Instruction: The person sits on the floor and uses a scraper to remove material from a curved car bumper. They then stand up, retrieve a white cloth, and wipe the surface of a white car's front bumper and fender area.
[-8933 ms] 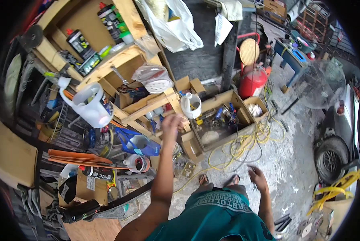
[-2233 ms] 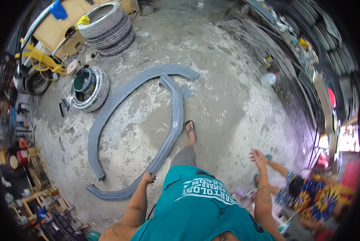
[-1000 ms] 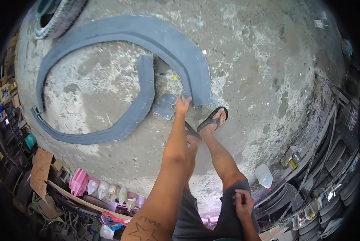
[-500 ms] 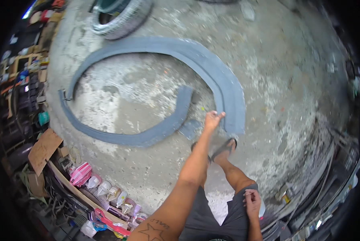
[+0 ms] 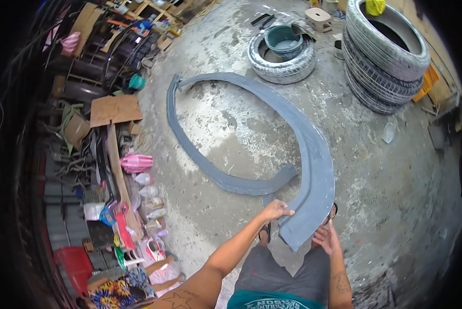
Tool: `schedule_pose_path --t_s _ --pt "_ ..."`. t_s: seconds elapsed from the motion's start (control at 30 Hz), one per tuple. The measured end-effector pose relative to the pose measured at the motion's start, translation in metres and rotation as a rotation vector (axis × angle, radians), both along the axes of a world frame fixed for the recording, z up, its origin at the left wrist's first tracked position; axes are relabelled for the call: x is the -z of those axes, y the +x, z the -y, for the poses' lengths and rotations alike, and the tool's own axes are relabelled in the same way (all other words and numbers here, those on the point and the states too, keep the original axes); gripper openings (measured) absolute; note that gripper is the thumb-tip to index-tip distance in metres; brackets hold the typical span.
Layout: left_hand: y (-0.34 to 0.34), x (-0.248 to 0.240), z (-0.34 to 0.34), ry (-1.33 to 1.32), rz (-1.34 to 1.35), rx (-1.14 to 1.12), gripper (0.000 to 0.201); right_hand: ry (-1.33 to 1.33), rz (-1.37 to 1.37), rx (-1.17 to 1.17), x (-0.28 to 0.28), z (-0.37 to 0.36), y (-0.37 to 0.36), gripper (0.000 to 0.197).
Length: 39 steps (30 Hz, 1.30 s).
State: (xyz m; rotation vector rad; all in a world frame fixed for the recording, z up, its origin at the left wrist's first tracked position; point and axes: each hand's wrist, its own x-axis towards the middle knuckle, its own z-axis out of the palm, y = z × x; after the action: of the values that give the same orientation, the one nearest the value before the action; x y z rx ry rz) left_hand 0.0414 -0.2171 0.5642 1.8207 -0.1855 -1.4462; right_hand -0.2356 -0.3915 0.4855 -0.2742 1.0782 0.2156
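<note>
Over the floor [image 5: 365, 221], our left hand [image 5: 276, 210] grips the wide strip [image 5: 316, 180] by its inner edge near the broad end, while our right hand [image 5: 330, 239], fingers loosely spread, is just beside its outer edge, and the slim strip [image 5: 246, 186] curves leftward.

Grey strips [image 5: 318, 170] look matt and smooth; concrete floor [image 5: 385, 206] rough; tyres [image 5: 378, 77] treaded rubber.

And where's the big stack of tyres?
In the head view, the stack of tyres stands at the upper right, just right of the single tyre with a green bucket inside it.
</note>
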Motion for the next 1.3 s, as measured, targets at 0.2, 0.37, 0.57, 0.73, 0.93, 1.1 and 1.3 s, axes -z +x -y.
schedule_pose_path --t_s 0.2,0.37,0.57,0.73,0.93,1.1,1.3 --pt "-0.075 -0.072 0.069 0.114 -0.044 -0.022 0.040 -0.095 0.077 0.167 -0.046 0.043 -0.022 0.055" --pt "-0.129 -0.084 0.140 -0.061 -0.289 -0.007 0.032 -0.247 0.011 0.094 -0.077 0.126 -0.089 0.042" --pt "-0.182 -0.059 0.264 -0.282 -0.596 -0.219 0.018 -0.237 -0.077 -0.013 -0.096 0.254 -0.136 0.038" --pt "-0.192 -0.061 0.345 -0.147 -0.440 -0.216 0.023 -0.476 -0.206 -0.420 -0.098 0.370 -0.148 0.067" --pt "-0.234 0.026 0.372 -0.026 -0.422 -0.186 0.021 -0.642 -0.472 -0.717 -0.168 0.412 -0.100 0.115" --pt "-0.255 0.070 0.399 0.076 -0.354 -0.069 0.028 -0.187 -0.573 -0.557 -0.069 0.429 -0.130 0.110" --pt "-0.269 0.121 0.457 -0.006 -0.383 -0.093 0.029 -0.439 -0.541 -0.510 0.050 0.439 -0.186 0.063"
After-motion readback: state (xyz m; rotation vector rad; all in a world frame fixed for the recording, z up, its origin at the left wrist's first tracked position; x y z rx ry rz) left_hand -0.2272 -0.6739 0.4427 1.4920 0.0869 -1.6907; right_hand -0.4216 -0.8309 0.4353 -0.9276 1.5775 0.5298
